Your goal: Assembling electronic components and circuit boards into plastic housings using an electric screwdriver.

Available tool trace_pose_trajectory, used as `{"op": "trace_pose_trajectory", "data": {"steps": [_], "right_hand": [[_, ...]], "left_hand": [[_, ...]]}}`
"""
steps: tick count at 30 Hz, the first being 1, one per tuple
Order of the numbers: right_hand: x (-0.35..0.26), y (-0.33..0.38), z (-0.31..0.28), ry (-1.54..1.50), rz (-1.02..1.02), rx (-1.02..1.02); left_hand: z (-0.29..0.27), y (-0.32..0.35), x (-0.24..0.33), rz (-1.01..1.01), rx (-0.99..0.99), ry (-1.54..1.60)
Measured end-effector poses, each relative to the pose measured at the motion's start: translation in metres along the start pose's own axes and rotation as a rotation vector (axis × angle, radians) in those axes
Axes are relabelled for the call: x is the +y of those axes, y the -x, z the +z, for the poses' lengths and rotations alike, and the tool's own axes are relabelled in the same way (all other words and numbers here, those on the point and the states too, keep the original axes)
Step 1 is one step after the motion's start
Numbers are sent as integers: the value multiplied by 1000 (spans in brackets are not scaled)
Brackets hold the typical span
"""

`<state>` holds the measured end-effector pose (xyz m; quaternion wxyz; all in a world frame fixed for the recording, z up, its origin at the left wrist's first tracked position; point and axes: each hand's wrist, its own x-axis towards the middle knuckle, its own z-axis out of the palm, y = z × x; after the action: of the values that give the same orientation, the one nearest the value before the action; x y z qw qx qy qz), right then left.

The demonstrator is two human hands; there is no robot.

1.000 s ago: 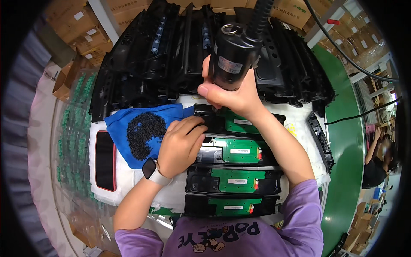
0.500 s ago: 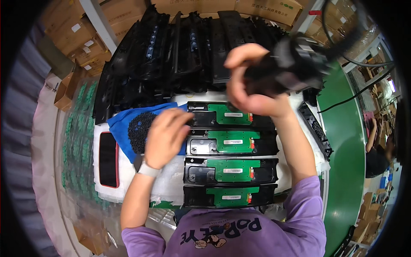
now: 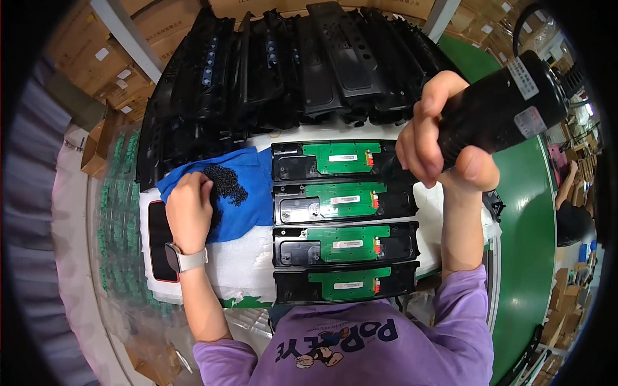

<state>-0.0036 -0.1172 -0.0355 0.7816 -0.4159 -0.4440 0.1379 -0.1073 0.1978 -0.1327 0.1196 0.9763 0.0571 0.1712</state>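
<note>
Cardboard boxes (image 3: pixel 125 77) ring the far side of a workshop, and a green conveyor belt (image 3: pixel 524 244) runs along the right edge of the white foam-covered table (image 3: pixel 238 273). Across the table's far edge lies a heap of long black plastic housings (image 3: pixel 302 67), stacked close together.

At the middle of the table four black rectangular cartridge units with green circuit boards (image 3: pixel 344 219) lie side by side in a column, each touching the next, the nearest one at the table's near edge.

Toward the left edge sits a blue cloth (image 3: pixel 248 199) with a pile of small black screws (image 3: pixel 225 183) on it. The left hand (image 3: pixel 190 215), with a pale watch (image 3: pixel 187 258) on its wrist, rests palm down on the cloth, its fingertips in the screw pile; whether it grips any I cannot tell. A flat black and red tray (image 3: pixel 158 241) lies just beside that wrist, at the left edge.

The right hand (image 3: pixel 441 148) is clamped around a black cylindrical electric screwdriver (image 3: pixel 505 112), held tilted above the far right corner of the column, over the farthest unit. Its cable rises toward the upper right.
</note>
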Motion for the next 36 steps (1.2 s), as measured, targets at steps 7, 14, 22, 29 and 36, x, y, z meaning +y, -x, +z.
{"op": "trace_pose_trajectory", "data": {"steps": [7,14,22,29,36], "right_hand": [[9,3,8,111,126,-22],[5,2,20,-72,33,103],[-5,6,14,-58,-53,-31],[-2,10,11,-179,-242,35],[15,10,14,-208,-236,-3]], "left_hand": [[12,-4,-14,-318,-4,806],[24,-6,27,-458,-315,1765],[26,-13,93,-454,-664,1928],[29,7,115,-439,-744,1886],[30,11,113,-299,-624,1754]]}}
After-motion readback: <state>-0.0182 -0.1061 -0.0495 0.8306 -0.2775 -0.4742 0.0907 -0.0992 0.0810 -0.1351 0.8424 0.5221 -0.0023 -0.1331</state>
